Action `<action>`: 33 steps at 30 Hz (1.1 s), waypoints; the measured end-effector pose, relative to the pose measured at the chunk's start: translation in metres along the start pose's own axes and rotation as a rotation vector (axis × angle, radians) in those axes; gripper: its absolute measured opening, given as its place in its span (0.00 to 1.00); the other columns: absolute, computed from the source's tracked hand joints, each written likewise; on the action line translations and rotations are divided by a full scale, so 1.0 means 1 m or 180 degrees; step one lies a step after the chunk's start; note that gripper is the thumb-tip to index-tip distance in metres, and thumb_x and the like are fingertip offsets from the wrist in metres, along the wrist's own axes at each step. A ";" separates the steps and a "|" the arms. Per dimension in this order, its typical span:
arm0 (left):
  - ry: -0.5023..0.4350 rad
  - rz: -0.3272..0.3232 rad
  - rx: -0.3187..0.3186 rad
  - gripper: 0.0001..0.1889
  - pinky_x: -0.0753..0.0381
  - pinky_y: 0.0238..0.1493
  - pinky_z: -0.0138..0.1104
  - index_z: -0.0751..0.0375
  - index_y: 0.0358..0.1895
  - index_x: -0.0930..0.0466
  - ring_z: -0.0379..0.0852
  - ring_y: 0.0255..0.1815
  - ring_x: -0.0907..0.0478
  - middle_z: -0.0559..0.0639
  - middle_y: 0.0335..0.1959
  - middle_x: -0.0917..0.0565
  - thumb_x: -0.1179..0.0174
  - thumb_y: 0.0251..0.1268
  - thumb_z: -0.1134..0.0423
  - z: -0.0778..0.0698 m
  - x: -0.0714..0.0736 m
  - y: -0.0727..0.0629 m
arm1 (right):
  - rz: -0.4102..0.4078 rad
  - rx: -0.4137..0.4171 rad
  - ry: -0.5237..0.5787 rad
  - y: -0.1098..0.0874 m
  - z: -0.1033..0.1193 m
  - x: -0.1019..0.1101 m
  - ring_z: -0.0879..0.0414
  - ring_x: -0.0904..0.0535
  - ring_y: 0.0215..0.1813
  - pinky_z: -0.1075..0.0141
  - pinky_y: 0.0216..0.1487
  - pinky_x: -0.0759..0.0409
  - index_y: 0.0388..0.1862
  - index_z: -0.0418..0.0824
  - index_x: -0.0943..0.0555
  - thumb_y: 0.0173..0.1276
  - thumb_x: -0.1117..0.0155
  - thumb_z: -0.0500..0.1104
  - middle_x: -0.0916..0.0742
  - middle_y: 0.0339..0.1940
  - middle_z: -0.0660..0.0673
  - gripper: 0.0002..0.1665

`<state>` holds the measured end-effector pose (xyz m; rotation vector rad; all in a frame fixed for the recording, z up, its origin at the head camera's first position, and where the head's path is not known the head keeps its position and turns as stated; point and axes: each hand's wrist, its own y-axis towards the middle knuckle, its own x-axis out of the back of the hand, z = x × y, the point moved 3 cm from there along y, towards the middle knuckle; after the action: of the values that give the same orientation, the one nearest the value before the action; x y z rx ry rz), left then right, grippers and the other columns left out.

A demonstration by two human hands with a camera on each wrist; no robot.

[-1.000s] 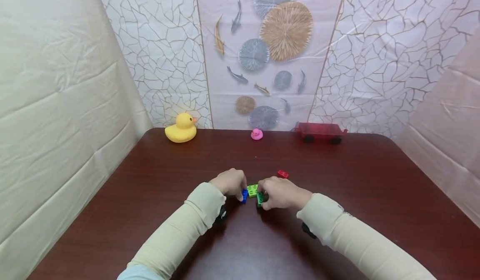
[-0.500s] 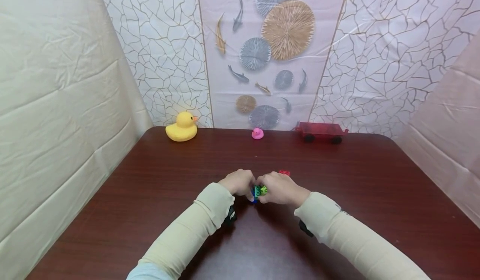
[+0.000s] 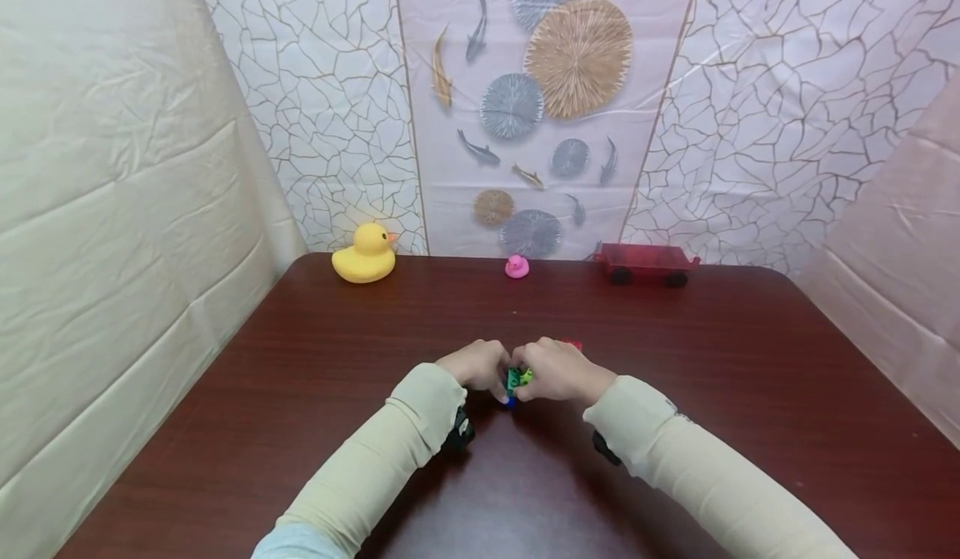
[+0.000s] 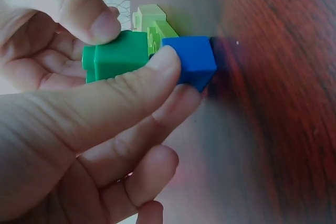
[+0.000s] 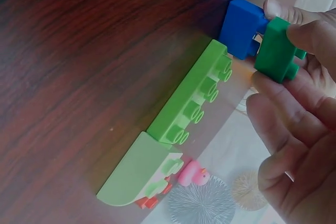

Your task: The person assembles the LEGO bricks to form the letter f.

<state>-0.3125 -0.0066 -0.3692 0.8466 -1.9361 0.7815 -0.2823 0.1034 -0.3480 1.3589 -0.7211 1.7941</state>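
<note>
My left hand point(image 3: 478, 363) pinches a blue toy brick point(image 4: 194, 59) between thumb and finger, low at the tabletop. Just above it, my right hand point(image 3: 558, 370) holds a green brick point(image 5: 275, 50) of similar size by its ends. In the right wrist view the blue brick's studs show under the green one, with a small gap between the two. Beside them on the table lies a long lime brick point(image 5: 181, 98) with several studs. A pale green brick with a rounded end point(image 5: 134, 174) sits by its far end. In the head view the hands partly hide these bricks.
A red brick point(image 3: 572, 345) lies just beyond my right hand, mostly covered by it. Along the back edge of the dark table point(image 3: 375, 326) stand a yellow duck point(image 3: 364, 256), a small pink duck point(image 3: 517, 267) and a red wagon point(image 3: 647, 262).
The left hand has shifted right with the blue brick. The right hand has brought the green brick left, over the blue one. Over the last half second both hands have hardly moved.
</note>
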 end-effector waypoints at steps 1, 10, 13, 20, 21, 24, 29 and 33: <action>-0.0001 0.0008 0.0021 0.11 0.30 0.29 0.27 0.53 0.26 0.19 0.34 0.26 0.26 0.40 0.21 0.20 0.28 0.34 0.65 0.001 0.000 0.000 | 0.0006 -0.0001 0.0010 0.000 0.000 0.000 0.62 0.30 0.22 0.69 0.25 0.29 0.33 0.42 0.20 0.46 0.30 0.46 0.22 0.22 0.53 0.15; 0.0133 0.0061 0.0117 0.16 0.30 0.31 0.28 0.54 0.34 0.18 0.35 0.27 0.27 0.41 0.25 0.20 0.28 0.34 0.63 0.001 0.003 -0.004 | 0.0065 -0.0034 0.0025 0.004 0.002 0.001 0.63 0.29 0.23 0.69 0.25 0.29 0.32 0.45 0.20 0.47 0.31 0.49 0.22 0.21 0.56 0.14; 0.0155 0.0090 0.0174 0.20 0.30 0.31 0.30 0.53 0.39 0.19 0.37 0.28 0.28 0.41 0.27 0.20 0.28 0.34 0.64 0.000 0.004 -0.006 | 0.0088 -0.0032 0.0042 0.004 0.003 0.000 0.62 0.29 0.21 0.68 0.22 0.29 0.30 0.45 0.20 0.48 0.32 0.49 0.23 0.18 0.57 0.13; 0.0237 0.0054 0.0231 0.22 0.30 0.29 0.33 0.50 0.37 0.20 0.39 0.27 0.28 0.40 0.25 0.22 0.27 0.30 0.64 -0.003 0.004 -0.008 | 0.0086 -0.0090 -0.0009 0.004 0.005 -0.004 0.61 0.30 0.19 0.67 0.20 0.31 0.27 0.47 0.21 0.47 0.32 0.50 0.26 0.14 0.56 0.11; 0.0218 0.0059 0.0251 0.22 0.29 0.29 0.33 0.51 0.37 0.20 0.39 0.27 0.28 0.40 0.25 0.22 0.27 0.30 0.64 -0.003 0.003 -0.008 | 0.0069 -0.0094 -0.0055 0.004 0.005 -0.004 0.61 0.31 0.19 0.67 0.19 0.31 0.26 0.47 0.22 0.47 0.32 0.51 0.27 0.13 0.56 0.11; 0.0187 0.0063 0.0299 0.20 0.29 0.30 0.34 0.51 0.35 0.20 0.39 0.28 0.28 0.40 0.26 0.22 0.27 0.30 0.63 -0.002 0.002 -0.006 | 0.0016 -0.0105 -0.0146 0.003 0.005 -0.005 0.61 0.32 0.18 0.67 0.18 0.33 0.25 0.48 0.23 0.47 0.32 0.51 0.27 0.13 0.55 0.12; 0.0186 0.0081 0.0331 0.15 0.30 0.27 0.34 0.52 0.27 0.22 0.40 0.26 0.29 0.40 0.23 0.24 0.27 0.31 0.62 -0.003 -0.001 -0.004 | 0.0001 -0.0131 -0.0184 0.002 0.006 -0.004 0.61 0.31 0.20 0.66 0.19 0.32 0.29 0.47 0.22 0.46 0.31 0.51 0.26 0.16 0.56 0.14; 0.0245 0.0053 0.0402 0.14 0.30 0.26 0.35 0.52 0.24 0.23 0.41 0.24 0.30 0.42 0.21 0.25 0.27 0.32 0.60 -0.003 -0.002 -0.005 | 0.0068 -0.0110 -0.0099 0.003 0.007 -0.003 0.60 0.31 0.20 0.67 0.19 0.31 0.29 0.46 0.21 0.46 0.31 0.47 0.26 0.16 0.55 0.12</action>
<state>-0.3063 -0.0065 -0.3684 0.8639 -1.8435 0.9408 -0.2803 0.0957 -0.3493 1.3637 -0.7826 1.7727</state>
